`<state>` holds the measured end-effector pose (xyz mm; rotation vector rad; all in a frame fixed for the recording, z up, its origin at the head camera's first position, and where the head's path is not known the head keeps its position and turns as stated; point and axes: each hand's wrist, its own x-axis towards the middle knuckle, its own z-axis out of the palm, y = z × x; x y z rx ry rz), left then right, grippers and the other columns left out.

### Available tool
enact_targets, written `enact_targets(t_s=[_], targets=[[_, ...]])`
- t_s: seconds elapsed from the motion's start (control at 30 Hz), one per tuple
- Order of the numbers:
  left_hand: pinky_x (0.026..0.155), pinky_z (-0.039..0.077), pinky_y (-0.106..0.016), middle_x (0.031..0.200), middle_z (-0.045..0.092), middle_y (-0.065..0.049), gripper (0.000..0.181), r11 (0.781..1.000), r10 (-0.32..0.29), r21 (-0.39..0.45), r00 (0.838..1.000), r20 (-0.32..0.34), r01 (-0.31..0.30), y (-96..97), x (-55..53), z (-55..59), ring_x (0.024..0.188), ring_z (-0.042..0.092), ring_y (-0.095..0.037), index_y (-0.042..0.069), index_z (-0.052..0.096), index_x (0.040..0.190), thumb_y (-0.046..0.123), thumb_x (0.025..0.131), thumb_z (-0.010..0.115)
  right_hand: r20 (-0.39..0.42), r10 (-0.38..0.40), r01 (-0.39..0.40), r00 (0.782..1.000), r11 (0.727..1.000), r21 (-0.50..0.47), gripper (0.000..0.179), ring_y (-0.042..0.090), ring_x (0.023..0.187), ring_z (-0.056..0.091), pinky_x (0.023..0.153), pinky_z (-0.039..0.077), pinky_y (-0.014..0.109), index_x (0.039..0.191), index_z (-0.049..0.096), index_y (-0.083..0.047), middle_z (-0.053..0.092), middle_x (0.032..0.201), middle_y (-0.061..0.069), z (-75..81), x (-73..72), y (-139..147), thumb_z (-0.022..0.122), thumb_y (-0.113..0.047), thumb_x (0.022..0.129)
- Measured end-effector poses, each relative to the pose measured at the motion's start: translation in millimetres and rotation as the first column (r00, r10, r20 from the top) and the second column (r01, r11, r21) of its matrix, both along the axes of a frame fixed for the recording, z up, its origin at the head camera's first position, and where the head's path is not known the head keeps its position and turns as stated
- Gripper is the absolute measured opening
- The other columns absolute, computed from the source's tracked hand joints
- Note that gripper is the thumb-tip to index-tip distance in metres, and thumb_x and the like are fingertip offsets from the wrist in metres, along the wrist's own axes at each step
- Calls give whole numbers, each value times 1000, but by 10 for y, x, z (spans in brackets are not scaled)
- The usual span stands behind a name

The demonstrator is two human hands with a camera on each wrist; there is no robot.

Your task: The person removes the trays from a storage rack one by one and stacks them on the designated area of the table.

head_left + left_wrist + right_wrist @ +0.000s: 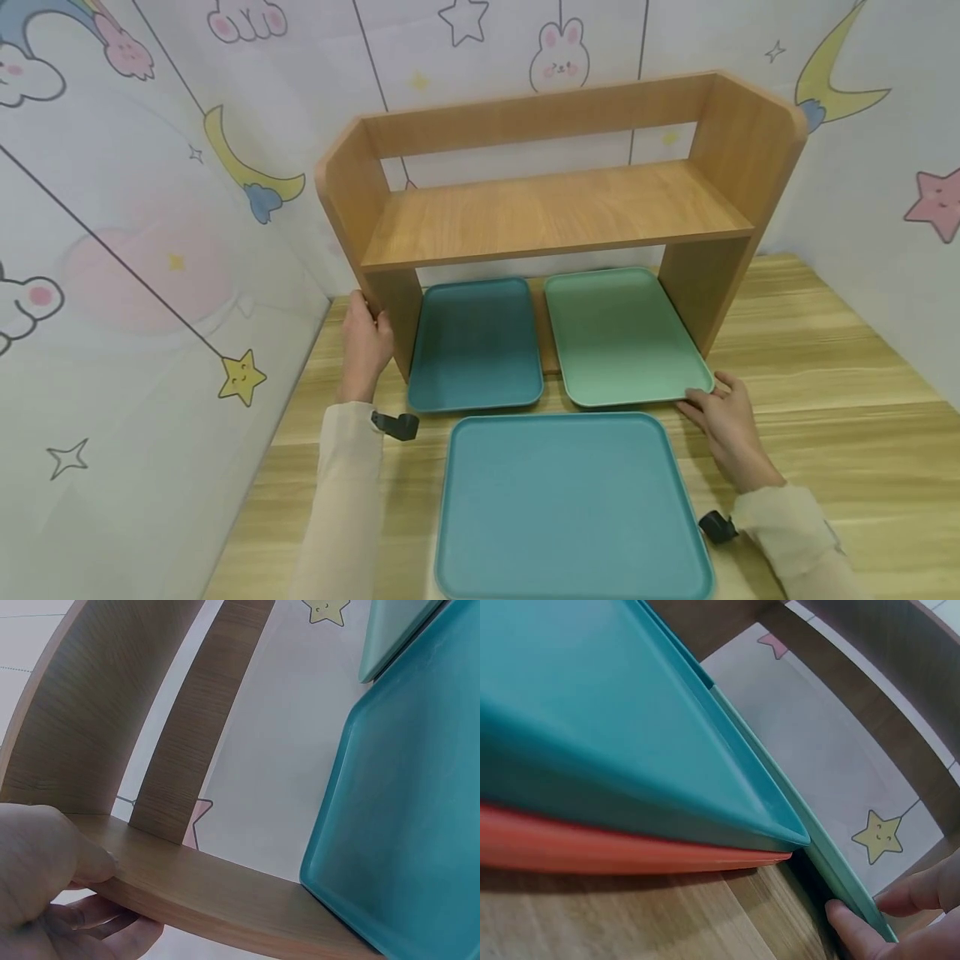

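Observation:
A wooden tabletop shelf (558,217) stands at the back of the table. My left hand (365,346) grips the shelf's left side panel, thumb on one face and fingers on the other in the left wrist view. Under the shelf board lie a dark teal tray (476,346) on the left and a light green tray (630,342) on the right. With thumb and fingers, my right hand (727,425) pinches the green tray's front right corner. In the right wrist view, its fingertips (847,919) lie against that tray's rim.
In front of the shelf lies a larger turquoise tray (566,508), stacked on an orange tray (615,844). The wood-grain table (825,392) extends to the right. A printed cloth wall (150,292) stands close on the left, and another rises behind the shelf.

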<state>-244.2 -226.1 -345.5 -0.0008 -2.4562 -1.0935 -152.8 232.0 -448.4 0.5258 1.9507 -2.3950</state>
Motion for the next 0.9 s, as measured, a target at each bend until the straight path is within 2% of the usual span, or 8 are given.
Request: enact_targets(t_s=[0.17, 0.37, 0.53, 0.77, 0.9], targets=[[90, 47, -52, 118, 50, -26, 29, 1000, -5, 7, 1000, -3, 5, 1, 0, 1, 108, 53, -39, -6, 39, 123, 7, 97, 42, -13, -10, 10, 1000, 1000, 13, 77, 5, 89, 56, 90, 51, 23, 151, -9, -3, 31, 120, 12, -8, -39, 2, 44, 0, 95], [91, 48, -52, 121, 50, -26, 31, 1000, -10, 16, 1000, 0, 10, 7, 8, -2, 110, 54, -39, -6, 39, 125, 8, 97, 42, -32, -13, 12, 999, 1000, -11, 72, 6, 92, 54, 91, 51, 25, 151, -3, -1, 32, 119, 11, 5, -27, 4, 43, 2, 95], [91, 48, -51, 121, 50, -26, 30, 1000, -11, 23, 1000, 1, 11, 16, 16, -7, 110, 54, -39, -5, 39, 125, 8, 98, 42, -72, -11, 5, 997, 997, -81, 69, 5, 93, 57, 91, 51, 26, 149, 0, -1, 31, 123, 12, 28, 11, 20, 44, 3, 95], [92, 48, -51, 123, 50, -26, 31, 1000, -16, 27, 1000, 2, 15, 17, 13, -7, 111, 54, -39, -5, 38, 125, 8, 98, 42, -150, -43, 1, 988, 964, -265, 48, 9, 94, 63, 85, 54, 28, 132, 26, -13, 33, 123, 10, 40, 67, 47, 49, 4, 94], [92, 48, -52, 123, 50, -26, 30, 1000, -13, 28, 1000, 4, 13, 10, 17, -7, 111, 53, -39, -5, 38, 125, 8, 98, 42, -177, -48, -5, 983, 958, -287, 43, 9, 97, 62, 86, 54, 29, 126, 30, -15, 33, 123, 10, 56, 89, 30, 49, 5, 94]])
